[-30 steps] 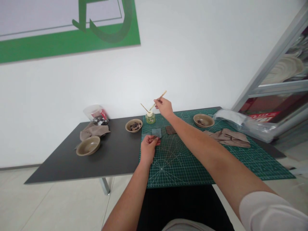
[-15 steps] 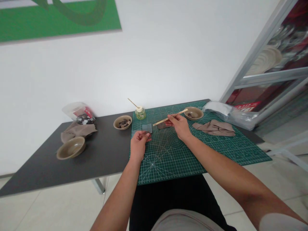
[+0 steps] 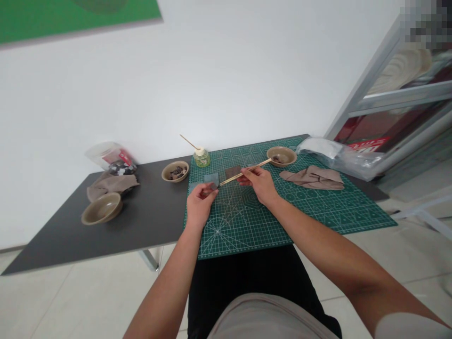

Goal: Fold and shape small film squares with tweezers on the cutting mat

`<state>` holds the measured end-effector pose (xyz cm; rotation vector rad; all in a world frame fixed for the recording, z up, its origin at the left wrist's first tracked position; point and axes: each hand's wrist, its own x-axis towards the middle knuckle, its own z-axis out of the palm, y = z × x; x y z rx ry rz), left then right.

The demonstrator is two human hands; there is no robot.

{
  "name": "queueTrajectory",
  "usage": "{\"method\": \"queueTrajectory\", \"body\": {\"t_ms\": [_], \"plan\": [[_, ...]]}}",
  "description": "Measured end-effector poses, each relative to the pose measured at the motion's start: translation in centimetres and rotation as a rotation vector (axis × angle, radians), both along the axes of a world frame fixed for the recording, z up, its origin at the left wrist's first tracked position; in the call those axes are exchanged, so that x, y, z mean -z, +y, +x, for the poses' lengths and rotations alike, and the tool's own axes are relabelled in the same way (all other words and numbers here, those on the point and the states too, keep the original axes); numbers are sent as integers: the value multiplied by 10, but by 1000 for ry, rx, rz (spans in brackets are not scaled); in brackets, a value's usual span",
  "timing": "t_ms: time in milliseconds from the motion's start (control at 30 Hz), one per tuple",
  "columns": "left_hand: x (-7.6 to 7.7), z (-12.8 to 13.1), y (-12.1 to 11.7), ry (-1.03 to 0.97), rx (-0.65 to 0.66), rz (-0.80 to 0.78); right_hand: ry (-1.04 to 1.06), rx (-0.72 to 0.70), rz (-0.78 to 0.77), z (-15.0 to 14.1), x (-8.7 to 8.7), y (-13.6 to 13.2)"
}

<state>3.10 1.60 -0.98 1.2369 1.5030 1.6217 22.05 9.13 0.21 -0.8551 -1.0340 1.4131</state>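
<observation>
Wooden chopsticks (image 3: 231, 179) are gripped in my right hand (image 3: 262, 185), their thin ends pointing left to the fingertips of my left hand (image 3: 199, 203). The fingers of my left hand are pinched together; a small dark bit shows at their tips, too small to name. Just beyond that hand a grey-blue square piece (image 3: 211, 178) lies on the green cutting mat (image 3: 243, 230). A brown flat block (image 3: 232, 172) sits behind the chopsticks, partly covered by my right hand.
Small bowls with dark pieces stand at left (image 3: 175, 171) and right (image 3: 281, 156). A glue bottle (image 3: 201, 157) with a stick is at the back. Farther left are another bowl (image 3: 102, 209), a cloth (image 3: 113, 185) and a clear tub (image 3: 112, 157). A brown cloth (image 3: 312, 178) and plastic bag (image 3: 341, 157) lie right.
The chopstick tips have come down and left, to the left fingertips. The whole view has shifted slightly, so the table sits a little higher.
</observation>
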Motion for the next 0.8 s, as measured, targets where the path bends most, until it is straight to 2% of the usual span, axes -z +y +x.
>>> {"method": "queueTrajectory", "body": {"t_ms": [133,267,433,800], "plan": [[-1,0,0,2,11,-52,38,70,-30,1,-2,1],[0,2,1,-28,89,-90,47,-12,-76,1,-1,0],[1,3,0,-55,137,-81,34,-43,-100,-2,3,1],[0,3,0,-59,114,-65,59,-27,-110,-1,2,0]]}}
